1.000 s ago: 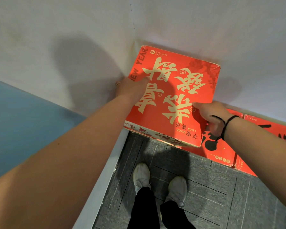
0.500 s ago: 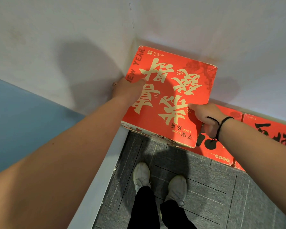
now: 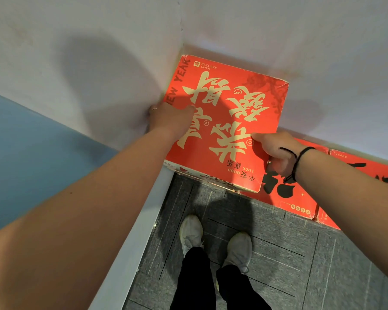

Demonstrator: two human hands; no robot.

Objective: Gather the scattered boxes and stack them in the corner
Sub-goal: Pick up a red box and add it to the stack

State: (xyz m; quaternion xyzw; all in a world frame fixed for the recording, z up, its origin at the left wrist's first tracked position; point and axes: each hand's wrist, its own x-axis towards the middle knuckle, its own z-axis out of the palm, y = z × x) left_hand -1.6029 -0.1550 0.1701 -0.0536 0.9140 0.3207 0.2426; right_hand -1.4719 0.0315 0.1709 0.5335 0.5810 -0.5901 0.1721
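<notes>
A red box [image 3: 229, 113] with large cream characters sits high in the corner where two white walls meet, its top face toward me. My left hand [image 3: 169, 117] grips its left edge, thumb on top and fingers down the side against the wall. My right hand [image 3: 274, 151] grips the box's right front edge, thumb on the top face. Below and to the right, two lower red boxes [image 3: 287, 193] [image 3: 363, 175] stand along the wall; what is under the top box is hidden.
A blue and white wall panel [image 3: 43, 157] with a pale ledge [image 3: 139, 231] runs along my left. Grey carpet tiles [image 3: 289, 260] cover the floor, and my two feet in light shoes [image 3: 213, 238] stand just before the stack.
The box has slid slightly left and back into the corner with both hands on it. My hands keep the same grip.
</notes>
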